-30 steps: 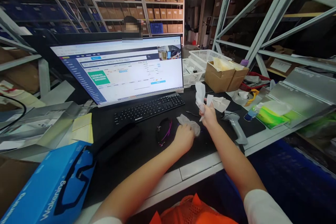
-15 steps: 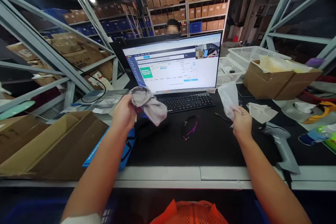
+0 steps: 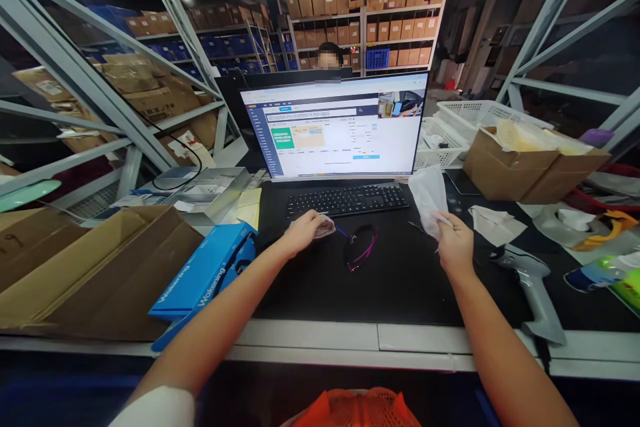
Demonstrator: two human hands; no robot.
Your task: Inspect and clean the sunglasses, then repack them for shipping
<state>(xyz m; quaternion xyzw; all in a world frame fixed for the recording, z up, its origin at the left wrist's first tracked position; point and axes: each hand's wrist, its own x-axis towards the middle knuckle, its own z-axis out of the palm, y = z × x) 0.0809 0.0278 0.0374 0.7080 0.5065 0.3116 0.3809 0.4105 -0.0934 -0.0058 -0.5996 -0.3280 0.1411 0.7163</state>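
My left hand (image 3: 303, 232) is low over the black mat, just in front of the keyboard (image 3: 347, 200). Its fingers are closed on a crumpled grey cloth (image 3: 325, 227), mostly hidden under the hand. To its right lies a thin curved item with a magenta edge (image 3: 367, 255), perhaps eyeglasses; a short blue piece shows between it and the cloth. My right hand (image 3: 457, 243) pinches the lower end of a thin white translucent bag (image 3: 429, 195), which stands up from the fingers. A blue box (image 3: 207, 270) marked "Wakening" rests left of my left hand.
Behind the keyboard stands a monitor (image 3: 340, 127). An open cardboard box (image 3: 100, 273) is at the left. A barcode scanner (image 3: 533, 290), a white paper (image 3: 497, 223), a tape roll (image 3: 557, 223), a bottle (image 3: 597, 273) and a carton (image 3: 525, 163) occupy the right side. A person's head shows behind the monitor.
My left hand has moved right and down to the mat with the grey cloth, uncovering the blue box. My right hand still holds the white bag and has barely moved.
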